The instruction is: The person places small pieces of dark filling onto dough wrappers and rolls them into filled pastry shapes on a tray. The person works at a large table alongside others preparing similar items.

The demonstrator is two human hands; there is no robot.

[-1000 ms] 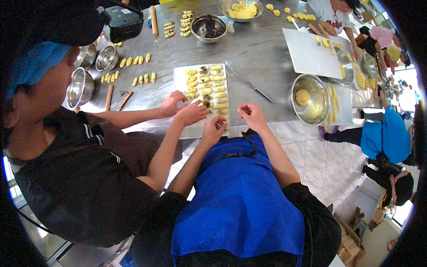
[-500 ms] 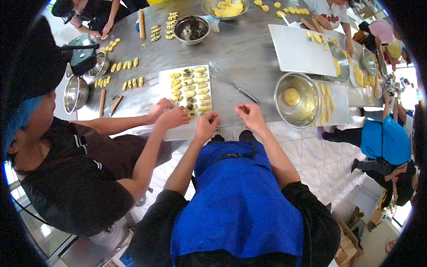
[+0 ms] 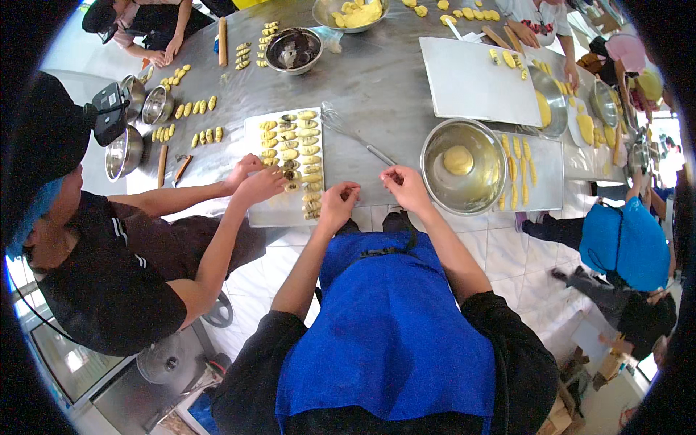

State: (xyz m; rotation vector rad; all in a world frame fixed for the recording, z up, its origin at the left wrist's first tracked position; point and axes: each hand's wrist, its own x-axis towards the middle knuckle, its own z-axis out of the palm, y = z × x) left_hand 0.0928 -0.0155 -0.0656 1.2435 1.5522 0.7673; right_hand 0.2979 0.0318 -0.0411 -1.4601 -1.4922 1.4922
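Both grips are curling shut at the centre of the frame: the left hand point(image 3: 338, 203) is resting its bunched fingers beside the white tray point(image 3: 255, 138) of yellow pastry pieces point(image 3: 310, 159), while the right hand point(image 3: 403, 185) is pinching something too small to make out. A co-worker's hands point(image 3: 255, 181) are touching the tray from the left. The shaping step appears to be under way; the steel bowl point(image 3: 464, 197) holding the dough ball point(image 3: 457, 159) is sitting right of centre on the counter point(image 3: 377, 80), within reach.

Steel bowls point(image 3: 464, 165): seven. White boards point(image 3: 285, 168): three. Rolling pins point(image 3: 223, 41): one. Whisks point(image 3: 355, 134): one.
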